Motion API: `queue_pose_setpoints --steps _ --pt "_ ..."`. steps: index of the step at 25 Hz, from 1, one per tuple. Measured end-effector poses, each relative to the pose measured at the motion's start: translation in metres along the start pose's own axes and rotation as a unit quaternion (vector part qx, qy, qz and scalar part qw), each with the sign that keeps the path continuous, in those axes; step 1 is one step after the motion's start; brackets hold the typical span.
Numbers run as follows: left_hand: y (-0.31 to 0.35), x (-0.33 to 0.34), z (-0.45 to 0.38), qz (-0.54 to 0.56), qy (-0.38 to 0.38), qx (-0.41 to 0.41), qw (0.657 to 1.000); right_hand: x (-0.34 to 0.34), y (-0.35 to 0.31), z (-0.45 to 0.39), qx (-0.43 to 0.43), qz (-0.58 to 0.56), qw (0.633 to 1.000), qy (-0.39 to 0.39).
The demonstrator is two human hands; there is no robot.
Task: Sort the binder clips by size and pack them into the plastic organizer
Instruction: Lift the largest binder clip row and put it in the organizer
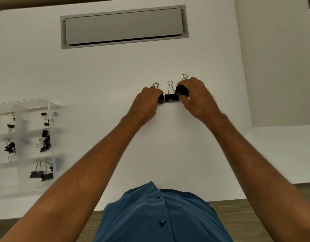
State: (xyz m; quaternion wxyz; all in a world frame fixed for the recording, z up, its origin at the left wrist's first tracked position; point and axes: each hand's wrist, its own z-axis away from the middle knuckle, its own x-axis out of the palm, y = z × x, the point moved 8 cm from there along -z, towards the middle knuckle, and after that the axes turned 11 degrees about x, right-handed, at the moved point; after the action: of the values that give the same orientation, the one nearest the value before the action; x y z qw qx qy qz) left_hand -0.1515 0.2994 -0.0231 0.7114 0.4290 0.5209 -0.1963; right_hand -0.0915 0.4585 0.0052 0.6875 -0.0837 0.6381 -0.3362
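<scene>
Both arms reach forward over the white table (pixel 98 75). The left hand (pixel 147 100) pinches one binder clip (pixel 161 98); the right hand (pixel 194 96) grips another (pixel 181 90), tilted, flanking a middle clip (pixel 171 97). The plastic organizer (pixel 28 145) sits far left.

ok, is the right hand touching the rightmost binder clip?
Touching. The head view shows the right hand with fingers wrapped around the rightmost binder clip's black body, lifting it tilted beside the middle clip.

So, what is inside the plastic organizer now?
The plastic organizer holds black binder clips spread over several compartments, the largest nearest the person. Blur and frosted walls hide the exact count, and its left side is cut off.
</scene>
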Motion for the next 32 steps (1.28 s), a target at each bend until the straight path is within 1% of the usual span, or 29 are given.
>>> queue_pose_setpoints --steps 3,7,10,13,19,22,26,30,32 --pt "-0.002 -0.003 0.008 0.015 0.016 -0.015 1.000 0.018 -0.018 -0.001 -0.028 0.026 0.999 -0.028" --pt "-0.006 -0.010 0.031 0.028 0.032 -0.032 0.999 0.041 -0.022 0.000 -0.021 0.101 0.993 -0.056" --pt "-0.011 -0.019 0.053 0.036 0.042 -0.050 0.997 0.043 -0.028 0.001 -0.022 0.142 0.988 -0.051" --pt "-0.014 -0.029 0.080 0.050 0.058 -0.065 0.995 0.038 -0.032 0.006 -0.015 0.123 0.991 -0.050" --pt "-0.019 -0.064 0.149 0.055 0.115 -0.107 0.986 0.045 -0.076 0.043 -0.054 0.088 0.993 -0.054" --pt "-0.031 -0.082 0.198 0.050 0.150 -0.143 0.977 0.061 -0.123 0.066 -0.097 0.068 0.991 -0.063" --pt "-0.053 -0.111 0.275 0.047 0.192 -0.191 0.962 0.093 -0.207 0.097 -0.152 0.046 0.983 -0.095" --pt "-0.090 -0.130 0.359 0.068 0.233 -0.221 0.945 0.133 -0.296 0.127 -0.200 0.031 0.972 -0.121" --pt "-0.113 -0.135 0.401 0.063 0.238 -0.243 0.938 0.155 -0.341 0.141 -0.223 0.025 0.965 -0.136"
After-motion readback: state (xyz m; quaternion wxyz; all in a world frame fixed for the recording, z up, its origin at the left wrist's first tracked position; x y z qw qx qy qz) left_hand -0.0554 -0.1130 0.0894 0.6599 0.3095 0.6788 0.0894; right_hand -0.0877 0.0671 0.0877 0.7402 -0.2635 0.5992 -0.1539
